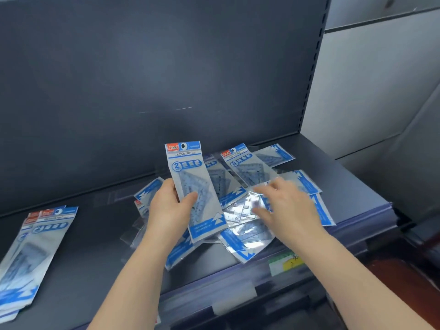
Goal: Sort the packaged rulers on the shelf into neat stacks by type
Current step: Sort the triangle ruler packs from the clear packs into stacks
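Observation:
My left hand (pixel 167 207) grips a blue-and-silver "Geometric" ruler packet (pixel 192 177) and holds it upright above the shelf, thumb across its front. A loose heap of ruler packets (pixel 247 172) lies behind and to the right of it, some face up, some face down, with clear sleeves (pixel 240 209) among them. My right hand (pixel 289 206) hovers over the heap with fingers spread and relaxed, holding nothing. A stack of matching packets (pixel 35 246) lies flat at the shelf's left end.
The dark grey shelf (pixel 100 246) has a tall back panel (pixel 154 79) and a front rail with a green-yellow price label (pixel 284 263). A slotted upright (pixel 314 67) bounds the shelf on the right, with a pale wall beyond.

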